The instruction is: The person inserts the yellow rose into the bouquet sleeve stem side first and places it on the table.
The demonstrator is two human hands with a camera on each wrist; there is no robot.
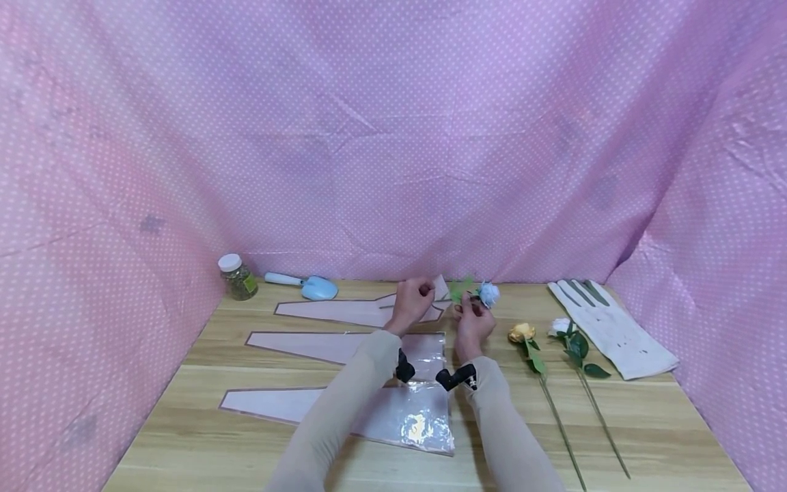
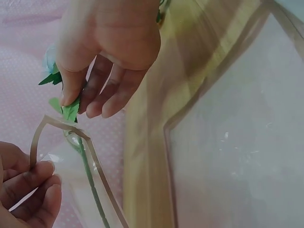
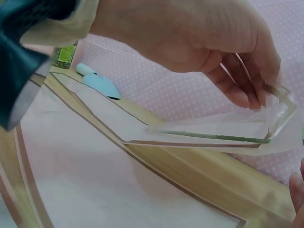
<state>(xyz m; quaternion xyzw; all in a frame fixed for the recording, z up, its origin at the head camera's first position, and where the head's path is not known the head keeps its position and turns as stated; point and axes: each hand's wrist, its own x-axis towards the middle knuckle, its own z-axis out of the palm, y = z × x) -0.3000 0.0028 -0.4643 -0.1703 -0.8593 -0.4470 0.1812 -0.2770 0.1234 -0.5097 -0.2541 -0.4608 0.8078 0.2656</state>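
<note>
My left hand (image 1: 413,301) pinches the brown-bordered mouth of a clear flower sleeve (image 1: 335,312) at the back of the table, lifting that end. In the right wrist view this left hand (image 3: 223,52) is at the top, with a green stem (image 3: 213,137) lying inside the sleeve. My right hand (image 1: 473,324) holds a light blue artificial rose (image 1: 489,294) by its stem just under the bloom. Seen from the left wrist, the right hand's thumb and fingers pinch near the green leaves (image 2: 71,110), just above the sleeve's mouth, and the stem runs down into the sleeve.
Two more sleeves (image 1: 289,342) (image 1: 277,402) lie in front, under my forearms. To the right are a yellow rose (image 1: 522,333), a white rose (image 1: 560,326) and white gloves (image 1: 621,335). A blue trowel (image 1: 319,288) and a lidded jar (image 1: 238,279) stand back left.
</note>
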